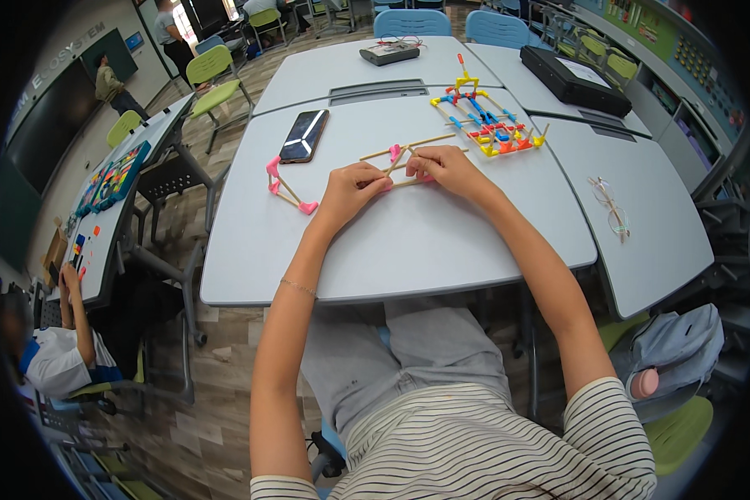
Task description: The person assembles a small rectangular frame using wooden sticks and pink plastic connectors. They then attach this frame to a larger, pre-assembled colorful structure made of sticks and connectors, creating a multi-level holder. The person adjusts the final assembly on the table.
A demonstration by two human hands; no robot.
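Both my hands are closed on a small frame of thin wooden sticks (397,159) and pink connectors (395,152) above the white table. The fingertips of my left hand (350,193) pinch its left side, where a slanting stick meets a pink piece. On the other side, my right hand (448,171) grips the frame from above, with pink showing under its fingers. My fingers partly cover the joints. To the left lies an open piece of sticks joined by pink connectors (308,207). Loose wooden sticks (436,140) rest just beyond my hands.
A dark phone (304,136) lies back left. Beyond my right hand stands a colourful stick-and-connector structure (487,125). Farther off are a grey device (390,53) with wires and a black case (575,81). Glasses (611,208) lie at right. Another person (71,342) sits at the left table.
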